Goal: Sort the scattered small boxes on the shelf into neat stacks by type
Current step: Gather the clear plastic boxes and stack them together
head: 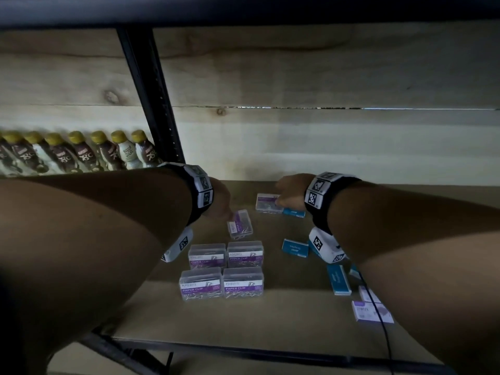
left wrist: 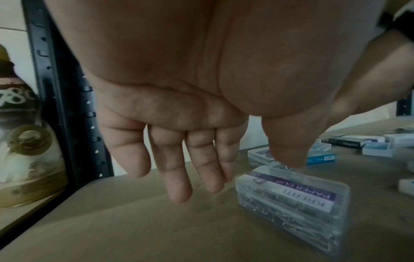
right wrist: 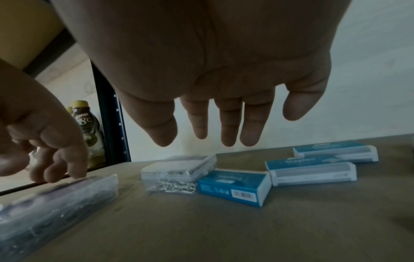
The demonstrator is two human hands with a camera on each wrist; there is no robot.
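Observation:
Four clear paper clip boxes (head: pixel 221 269) with purple labels stand in a two-by-two block mid-shelf. Behind them a fifth paper clip box (head: pixel 240 223) (left wrist: pixel 291 200) lies askew. My left hand (head: pixel 228 213) (left wrist: pixel 241 173) hangs over its left end with fingers loose, and the thumb (left wrist: pixel 289 152) touches its far edge. Further back lies another clear box (head: pixel 267 202) (right wrist: pixel 179 170) against a blue staples box (head: pixel 293 212) (right wrist: pixel 233 186). My right hand (head: pixel 280 197) (right wrist: pixel 201 140) hovers above that clear box, its straight fingers holding nothing.
More blue staples boxes (head: pixel 295 247) (right wrist: pixel 311 171) and white-purple boxes (head: pixel 372 311) are scattered on the right. A row of gold-capped bottles (head: pixel 81 152) stands beyond the black upright post (head: pixel 154 98) on the left. A wooden wall closes the back.

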